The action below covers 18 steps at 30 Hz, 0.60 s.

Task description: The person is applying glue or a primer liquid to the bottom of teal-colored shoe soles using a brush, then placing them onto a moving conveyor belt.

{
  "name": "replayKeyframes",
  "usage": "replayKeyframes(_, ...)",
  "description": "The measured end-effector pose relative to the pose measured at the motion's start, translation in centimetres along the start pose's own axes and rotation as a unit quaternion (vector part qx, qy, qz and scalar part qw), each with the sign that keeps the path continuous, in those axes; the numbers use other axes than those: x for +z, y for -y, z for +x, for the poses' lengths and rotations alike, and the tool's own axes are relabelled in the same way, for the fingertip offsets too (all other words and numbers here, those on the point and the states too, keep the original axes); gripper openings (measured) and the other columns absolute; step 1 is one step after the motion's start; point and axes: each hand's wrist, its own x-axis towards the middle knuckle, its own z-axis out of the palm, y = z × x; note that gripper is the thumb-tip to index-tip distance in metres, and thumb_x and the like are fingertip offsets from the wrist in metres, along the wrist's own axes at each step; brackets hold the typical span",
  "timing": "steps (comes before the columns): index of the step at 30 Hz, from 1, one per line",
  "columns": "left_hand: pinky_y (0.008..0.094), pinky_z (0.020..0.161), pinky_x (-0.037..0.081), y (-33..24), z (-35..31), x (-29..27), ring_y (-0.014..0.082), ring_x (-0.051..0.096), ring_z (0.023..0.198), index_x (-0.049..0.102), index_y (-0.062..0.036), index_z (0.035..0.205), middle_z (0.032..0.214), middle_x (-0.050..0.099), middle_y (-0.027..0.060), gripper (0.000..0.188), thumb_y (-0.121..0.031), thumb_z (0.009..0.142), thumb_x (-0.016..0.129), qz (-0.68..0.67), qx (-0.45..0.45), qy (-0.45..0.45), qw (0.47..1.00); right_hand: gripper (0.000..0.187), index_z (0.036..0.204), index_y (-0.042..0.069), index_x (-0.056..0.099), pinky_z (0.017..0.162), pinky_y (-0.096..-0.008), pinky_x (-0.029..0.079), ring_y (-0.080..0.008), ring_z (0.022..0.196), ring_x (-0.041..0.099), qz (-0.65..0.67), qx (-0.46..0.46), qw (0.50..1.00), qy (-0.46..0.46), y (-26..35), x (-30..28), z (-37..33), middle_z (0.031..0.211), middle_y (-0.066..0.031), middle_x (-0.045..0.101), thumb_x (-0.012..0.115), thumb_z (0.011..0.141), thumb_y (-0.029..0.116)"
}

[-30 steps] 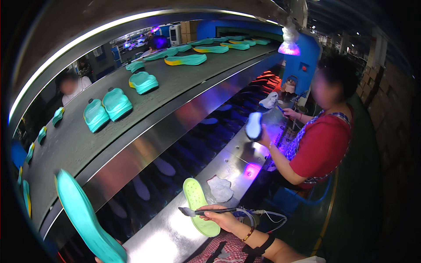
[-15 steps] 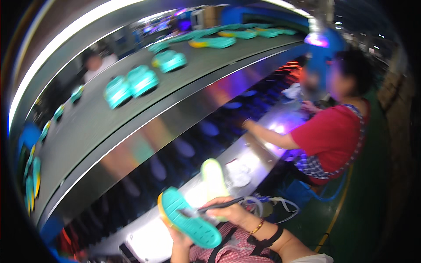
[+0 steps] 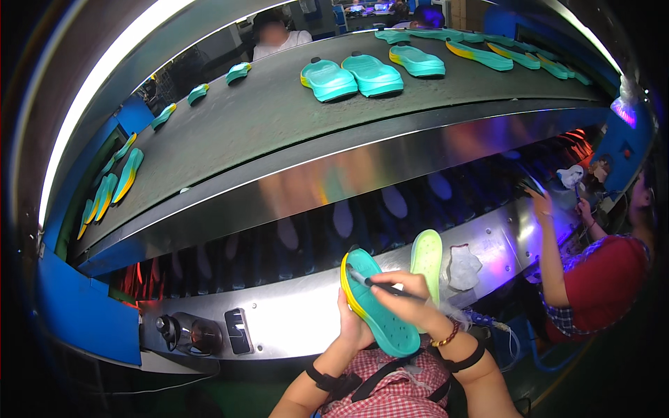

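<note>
A teal shoe sole (image 3: 389,320) with a yellow edge is tilted in front of me. My left hand (image 3: 355,326) grips it by the left edge, fingers partly hidden underneath. In my right hand (image 3: 410,296) is a brush (image 3: 391,288) with a dark handle, held like a pen. Its pale tip meets the sole's inner face near the far end. Just beyond my right hand, a pale yellow-green sole (image 3: 426,254) lies on the metal ledge (image 3: 293,317).
Teal and yellow soles (image 3: 373,75) sit along the raised conveyor belt (image 3: 258,104). Below, more soles (image 3: 343,217) lie in a dark channel. The ledge holds a crumpled white cloth (image 3: 463,267), a phone (image 3: 238,331) and a dark bottle (image 3: 189,333). A co-worker (image 3: 603,285) is at right.
My view has swung left, shifting the belt and co-worker rightward in the picture. The brush tip has gone from the sole's middle toward its far end. Both hands keep their grips.
</note>
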Motion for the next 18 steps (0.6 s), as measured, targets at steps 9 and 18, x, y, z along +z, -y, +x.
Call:
replayKeyframes(9, 0.0496, 0.093, 0.045, -4.4, -1.8, -0.2, 0.0345, 0.057, 0.105, 0.042, -0.0078, 0.132, 0.116, 0.056, 0.0189, 0.093, -0.078, 0.08, 0.009, -0.013, -0.001, 0.142, 0.99, 0.019, 0.095, -0.001, 0.069, 0.073, -0.0268, 0.052, -0.0144, 0.079, 0.066, 0.104, 0.132, 0.958, 0.234, 4.8, -4.1, -2.3, 0.089, -0.0096, 0.07, 0.07, 0.076, 0.003)
replayKeyframes(18, 0.0474, 0.099, 0.041, -2.4, -1.3, 2.0, 0.0312, 0.051, 0.116, 0.037, -0.0116, 0.138, 0.131, 0.049, 0.0139, 0.089, -0.076, 0.082, 0.012, -0.056, -0.034, 0.248, 0.966, 0.02, 0.097, -0.003, 0.068, 0.083, -0.0301, 0.051, -0.0194, 0.092, 0.065, 0.174, -0.013, 0.946, 0.272, 5.6, -3.5, -1.0, 0.094, -0.0137, 0.068, 0.068, 0.077, -0.003)
